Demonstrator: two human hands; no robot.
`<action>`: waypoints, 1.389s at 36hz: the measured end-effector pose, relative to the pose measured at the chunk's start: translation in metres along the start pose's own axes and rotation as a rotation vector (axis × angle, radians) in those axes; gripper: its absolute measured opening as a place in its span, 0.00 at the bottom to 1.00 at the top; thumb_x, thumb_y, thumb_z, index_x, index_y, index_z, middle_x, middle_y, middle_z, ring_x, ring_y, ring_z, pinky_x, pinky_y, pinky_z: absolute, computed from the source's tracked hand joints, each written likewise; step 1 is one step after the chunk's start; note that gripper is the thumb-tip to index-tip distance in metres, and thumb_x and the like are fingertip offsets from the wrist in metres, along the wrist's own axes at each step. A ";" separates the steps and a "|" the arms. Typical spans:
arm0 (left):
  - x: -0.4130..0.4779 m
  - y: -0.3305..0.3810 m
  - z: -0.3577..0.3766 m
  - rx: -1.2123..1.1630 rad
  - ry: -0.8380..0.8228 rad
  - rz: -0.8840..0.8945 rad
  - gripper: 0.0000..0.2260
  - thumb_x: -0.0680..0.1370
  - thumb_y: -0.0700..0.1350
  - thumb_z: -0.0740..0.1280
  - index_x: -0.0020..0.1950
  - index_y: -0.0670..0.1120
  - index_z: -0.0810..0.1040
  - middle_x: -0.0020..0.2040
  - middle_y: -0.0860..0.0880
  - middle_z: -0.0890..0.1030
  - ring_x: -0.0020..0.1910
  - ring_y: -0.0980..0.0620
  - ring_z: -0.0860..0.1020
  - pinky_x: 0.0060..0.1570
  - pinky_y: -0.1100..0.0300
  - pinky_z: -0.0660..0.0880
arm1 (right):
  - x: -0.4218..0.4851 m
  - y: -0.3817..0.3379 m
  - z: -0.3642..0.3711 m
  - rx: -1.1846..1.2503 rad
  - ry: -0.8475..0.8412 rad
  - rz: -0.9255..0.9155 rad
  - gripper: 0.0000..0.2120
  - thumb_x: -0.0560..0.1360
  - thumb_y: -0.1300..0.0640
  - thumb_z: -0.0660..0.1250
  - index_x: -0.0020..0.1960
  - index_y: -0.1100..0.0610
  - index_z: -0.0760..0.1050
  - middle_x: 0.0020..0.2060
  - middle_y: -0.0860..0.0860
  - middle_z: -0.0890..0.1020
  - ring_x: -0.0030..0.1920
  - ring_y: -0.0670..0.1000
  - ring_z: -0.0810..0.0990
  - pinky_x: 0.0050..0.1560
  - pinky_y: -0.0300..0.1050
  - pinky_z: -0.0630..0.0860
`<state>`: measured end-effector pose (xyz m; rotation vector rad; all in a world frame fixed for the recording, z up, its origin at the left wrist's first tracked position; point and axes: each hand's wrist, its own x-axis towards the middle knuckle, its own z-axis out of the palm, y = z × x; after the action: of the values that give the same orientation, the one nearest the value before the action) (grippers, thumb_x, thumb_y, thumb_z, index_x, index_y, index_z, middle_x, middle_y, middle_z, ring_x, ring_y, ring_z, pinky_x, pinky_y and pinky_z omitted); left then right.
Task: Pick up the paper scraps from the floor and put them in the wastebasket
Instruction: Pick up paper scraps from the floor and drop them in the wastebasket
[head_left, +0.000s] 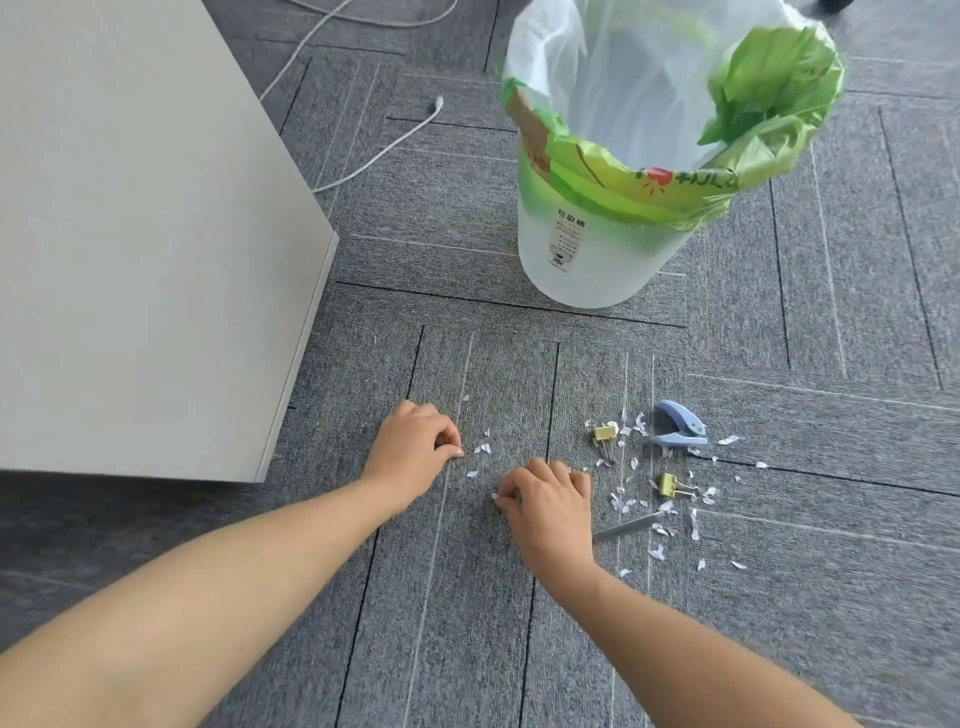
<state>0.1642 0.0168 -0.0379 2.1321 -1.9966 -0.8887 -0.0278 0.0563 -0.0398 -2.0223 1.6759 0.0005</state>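
While left hand (415, 447) and right hand (550, 493) each pinch paper scraps (483, 448) off the floor (467, 623), gather several per pinch, skipping the binder clips (605, 432), before reaching the wastebasket (597, 249).

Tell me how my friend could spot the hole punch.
Start at the big white wastebasket with the green bag. Look nearer to the person, a little to the right, where the paper scraps lie thickest. The hole punch sits at the far edge of that mess: it is pale blue-purple and bigger than the two yellow binder clips beside it.
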 end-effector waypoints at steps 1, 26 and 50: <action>0.000 0.000 0.000 0.013 -0.004 0.000 0.04 0.75 0.55 0.70 0.44 0.57 0.78 0.46 0.60 0.76 0.53 0.56 0.69 0.63 0.52 0.68 | 0.001 -0.001 0.000 -0.007 -0.005 -0.009 0.05 0.77 0.45 0.64 0.50 0.43 0.76 0.48 0.40 0.76 0.52 0.47 0.71 0.57 0.46 0.60; 0.022 0.125 -0.151 -0.493 0.371 0.274 0.04 0.77 0.42 0.69 0.44 0.47 0.76 0.43 0.53 0.78 0.40 0.57 0.76 0.42 0.69 0.71 | 0.057 -0.017 -0.218 0.489 0.624 -0.184 0.07 0.70 0.52 0.73 0.41 0.43 0.74 0.40 0.40 0.76 0.42 0.44 0.75 0.54 0.49 0.63; 0.125 0.224 -0.229 0.049 0.471 0.205 0.03 0.74 0.49 0.72 0.46 0.55 0.84 0.48 0.57 0.84 0.55 0.53 0.78 0.57 0.55 0.63 | 0.122 0.008 -0.321 0.127 0.635 0.072 0.04 0.74 0.48 0.68 0.43 0.46 0.80 0.41 0.43 0.82 0.49 0.50 0.77 0.54 0.51 0.58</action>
<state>0.0692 -0.2052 0.2074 1.8857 -1.9471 -0.2741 -0.1072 -0.1790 0.1979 -1.9794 2.0460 -0.7755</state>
